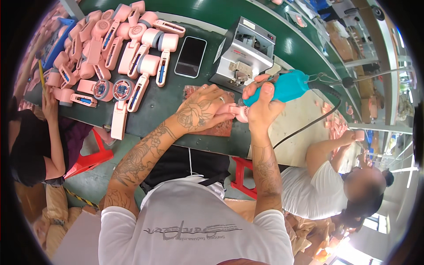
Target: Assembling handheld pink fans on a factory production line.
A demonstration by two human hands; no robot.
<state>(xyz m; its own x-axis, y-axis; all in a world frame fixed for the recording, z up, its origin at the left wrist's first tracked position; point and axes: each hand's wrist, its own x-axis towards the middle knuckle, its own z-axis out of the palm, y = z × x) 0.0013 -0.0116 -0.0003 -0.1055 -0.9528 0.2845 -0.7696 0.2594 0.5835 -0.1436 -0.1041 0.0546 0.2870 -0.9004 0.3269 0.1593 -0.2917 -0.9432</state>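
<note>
My left hand (199,109) is closed on a small pink handheld fan (240,113) and holds it low over the bench. In my right hand (264,106) is a teal electric screwdriver (289,86), gripped around its body, with a cord at its rear end. The screwdriver's front end is close to the fan; my fingers hide its tip, so I cannot tell whether it touches. Beneath my left hand lies a reddish-pink mat (219,129). Just beyond my hands stands a grey metal box-shaped machine (247,55), perhaps a screw feeder.
Many pink fans (128,48) are heaped at the left, several with open handles. A phone (191,57) lies between them and the machine. A black cable (304,128) curves over the right side. Co-workers sit on both sides, and red stools (90,157) stand below the bench.
</note>
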